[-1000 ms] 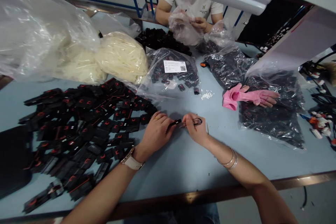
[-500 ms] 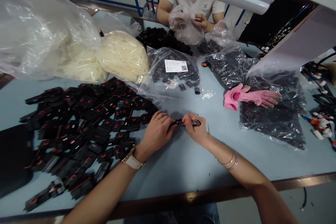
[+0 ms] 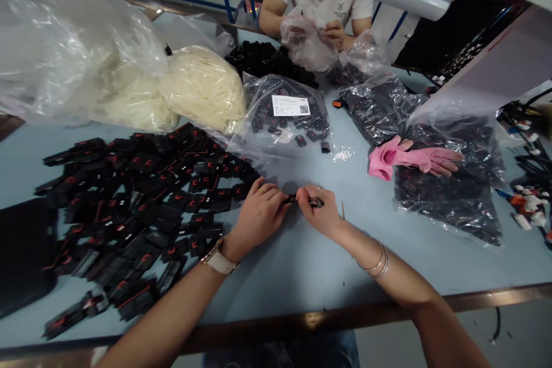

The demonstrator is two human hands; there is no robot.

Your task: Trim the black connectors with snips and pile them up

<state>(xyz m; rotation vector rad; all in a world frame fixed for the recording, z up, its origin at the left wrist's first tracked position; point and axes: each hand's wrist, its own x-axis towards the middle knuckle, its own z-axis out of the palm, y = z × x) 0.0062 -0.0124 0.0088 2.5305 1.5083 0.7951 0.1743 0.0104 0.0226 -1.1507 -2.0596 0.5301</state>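
One small black plastic part (image 3: 290,199) sits between the person's two hands over the bench (image 3: 276,276): the left hand (image 3: 261,213) pinches it between thumb and fingers, and the right hand (image 3: 319,213) is closed around a slim dark item (image 3: 317,202) whose kind I cannot make out, its fingertips meeting the part's end. The part looks to be mid-handling rather than finished, though the fingers hide the spot where the two pieces come together, so its exact stage cannot be told. Many black connector housings (image 3: 142,207) with red-orange clips lie loose in a heap left of the hands; whether they are done or waiting does not show. Beyond the hands, a labelled clear bag (image 3: 291,106) holds more small dark parts, with tiny white pieces (image 3: 344,154) scattered just beside it. A thin stick (image 3: 343,209) lies near the right hand; farther right, a pink glove (image 3: 414,157) rests partly on a bag of dark parts (image 3: 448,195). Cream-coloured strips (image 3: 207,89) fill a bag behind the heap, and across the bench a co-worker's hand (image 3: 336,33) is at a crumpled bag (image 3: 306,49). The heap's edge crowds the left hand without blocking the meeting point.
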